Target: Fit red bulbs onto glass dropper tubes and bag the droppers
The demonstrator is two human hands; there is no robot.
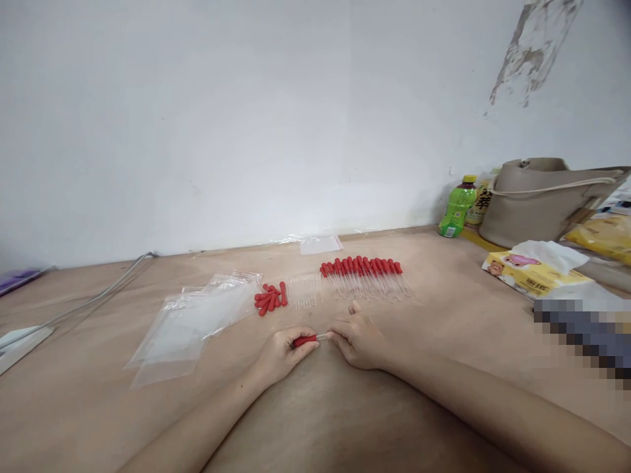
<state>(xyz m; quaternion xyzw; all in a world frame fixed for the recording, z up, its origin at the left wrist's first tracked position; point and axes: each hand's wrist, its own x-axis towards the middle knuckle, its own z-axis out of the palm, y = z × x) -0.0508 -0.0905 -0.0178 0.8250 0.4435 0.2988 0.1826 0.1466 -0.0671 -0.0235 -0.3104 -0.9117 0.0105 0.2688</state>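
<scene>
fingers of the left hand [284,355] are clamped around a red bulb [304,341], and fingers of the right hand [363,340] pinch a clear tube [322,337] that runs out of the bulb's right end. the tube bridges the narrow gap between the two hands, low over the tabletop [444,322].

at the far left a purple item [20,281] lies cut off by the edge of view, with a pale flat piece [24,348] nearer the person. a grey cable [119,283] passes over that piece and runs toward the wall [246,118]. next come clear plastic bags [194,322], flat and overlapping. just right of them, beyond the left hand, lies a small heap of loose red bulbs [269,302], and beside it a row of bare clear tubes [303,292]. another plastic bag [319,245] lies flat near the wall. beyond the right hand, droppers [362,268] lie in a long row, red ends away from the person.

further right, a green bottle [456,209] stands upright, near a beige bag [525,207]. nearer is a yellow tissue pack [535,276], and below it a dark shape [586,335] blurred into blocks.
</scene>
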